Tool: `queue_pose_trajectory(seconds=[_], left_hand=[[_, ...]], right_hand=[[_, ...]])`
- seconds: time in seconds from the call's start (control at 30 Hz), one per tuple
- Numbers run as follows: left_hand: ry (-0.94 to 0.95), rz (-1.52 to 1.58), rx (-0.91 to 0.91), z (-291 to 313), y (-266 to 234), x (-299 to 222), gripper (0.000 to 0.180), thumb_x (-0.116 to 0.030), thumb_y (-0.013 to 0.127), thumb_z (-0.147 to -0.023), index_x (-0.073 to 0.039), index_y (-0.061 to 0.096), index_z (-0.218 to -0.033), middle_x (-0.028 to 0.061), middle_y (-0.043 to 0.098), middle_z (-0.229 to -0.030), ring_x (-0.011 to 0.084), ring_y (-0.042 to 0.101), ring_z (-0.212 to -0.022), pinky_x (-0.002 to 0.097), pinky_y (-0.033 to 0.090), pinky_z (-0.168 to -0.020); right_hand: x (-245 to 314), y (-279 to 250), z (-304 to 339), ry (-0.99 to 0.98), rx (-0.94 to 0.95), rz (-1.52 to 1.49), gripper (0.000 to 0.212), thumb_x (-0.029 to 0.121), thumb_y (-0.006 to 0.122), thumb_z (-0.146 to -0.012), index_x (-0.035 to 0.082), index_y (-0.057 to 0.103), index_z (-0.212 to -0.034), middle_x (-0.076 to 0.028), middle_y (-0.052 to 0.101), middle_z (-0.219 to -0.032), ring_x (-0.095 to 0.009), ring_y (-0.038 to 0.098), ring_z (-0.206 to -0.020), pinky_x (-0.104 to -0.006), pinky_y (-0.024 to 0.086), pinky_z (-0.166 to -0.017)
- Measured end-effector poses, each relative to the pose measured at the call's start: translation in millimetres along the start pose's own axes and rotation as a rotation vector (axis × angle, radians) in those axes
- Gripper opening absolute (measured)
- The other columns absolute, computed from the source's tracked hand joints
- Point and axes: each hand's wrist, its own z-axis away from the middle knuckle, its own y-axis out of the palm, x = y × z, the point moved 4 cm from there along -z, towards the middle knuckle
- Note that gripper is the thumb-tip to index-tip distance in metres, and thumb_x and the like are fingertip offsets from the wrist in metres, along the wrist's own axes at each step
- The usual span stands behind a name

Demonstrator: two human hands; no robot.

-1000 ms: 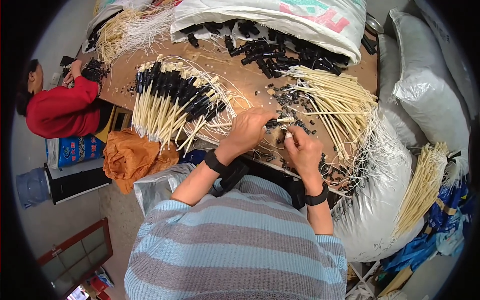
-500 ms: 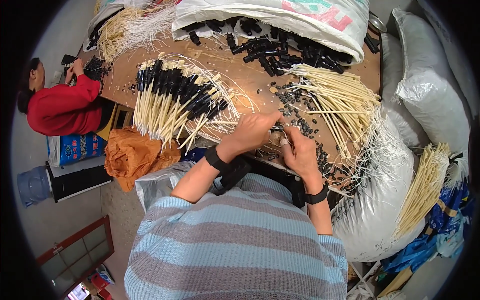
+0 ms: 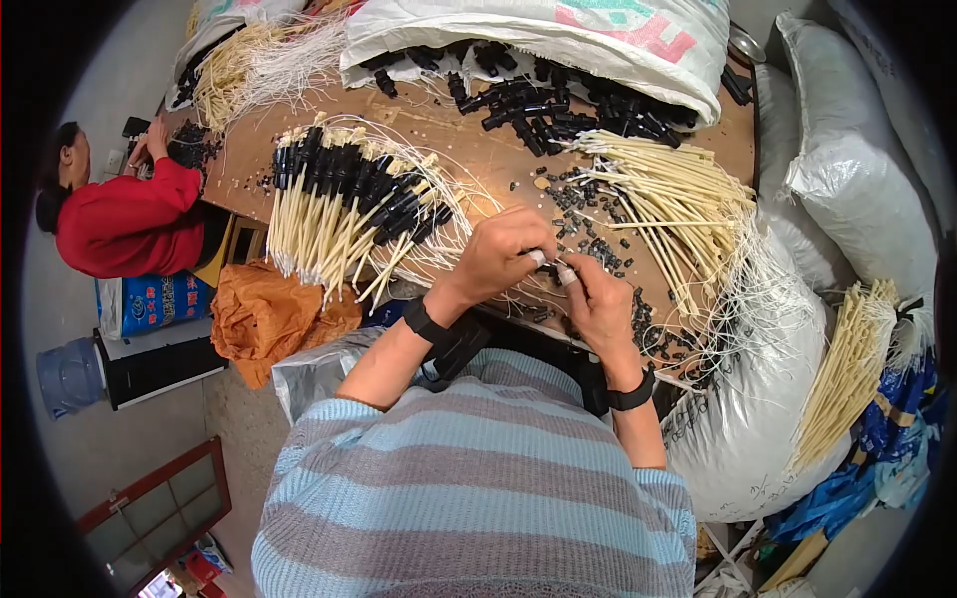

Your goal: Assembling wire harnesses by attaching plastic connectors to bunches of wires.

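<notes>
Near the table's [image 3: 474, 149] front edge, my left hand [image 3: 501, 257] and right hand [image 3: 602, 302] close in a pinch on a small dark piece [image 3: 551, 268], mostly hidden. Toward the left edge, black-sleeved cream tubes [image 3: 334, 189] look done; toward the right edge, bare cream tubes [image 3: 683, 189] seem left.

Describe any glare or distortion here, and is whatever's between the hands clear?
In the head view, the fisheye blackens the corners; glare brightens the upper-right plastic sack; in that view, what's between the left hand and right hand is too small to identify.
</notes>
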Motion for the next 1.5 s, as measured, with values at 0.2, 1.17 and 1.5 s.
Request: queue_pose_trajectory(seconds=[0.2, 1.17, 1.5], left_hand=[[0.017, 0.139, 0.077, 0.2, 10.3, 0.5, 0.018, 0.010, 0.060, -0.066, -0.005, 0.063, -0.077, 0.0064, 0.063, -0.079, 0.0212, 0.062, -0.075, 0.0316, 0.050, -0.066], [-0.583, 0.397, -0.125, 0.5, 42.0, 13.5, 0.021, 0.006, 0.056, -0.072, 0.002, 0.068, -0.090, -0.0010, 0.067, -0.082, -0.0001, 0.054, -0.066, 0.0163, 0.044, -0.060], [-0.370, 0.027, -0.177, -2.7, 28.9, 4.4, 0.018, -0.002, 0.064, -0.065, -0.002, 0.071, -0.081, 0.0072, 0.064, -0.073, 0.0171, 0.058, -0.071, 0.0285, 0.046, -0.063]], right_hand=[[-9.9, 8.0, 6.0, 0.034, 0.073, -0.015, 0.011, 0.006, 0.061, -0.085, 0.003, 0.067, -0.095, -0.012, 0.058, -0.062, -0.019, 0.056, -0.051, -0.0295, 0.043, -0.051], [-22.1, 10.3, 11.8, 0.010, -0.254, 0.476, 0.010, 0.015, 0.064, -0.084, 0.012, 0.065, -0.093, -0.010, 0.064, -0.073, -0.029, 0.061, -0.056, -0.0367, 0.047, -0.049], [-14.2, 4.1, 13.5, -0.005, -0.316, 0.154, 0.011, 0.011, 0.065, -0.082, 0.009, 0.067, -0.093, -0.010, 0.062, -0.067, -0.026, 0.061, -0.053, -0.0339, 0.046, -0.048]])
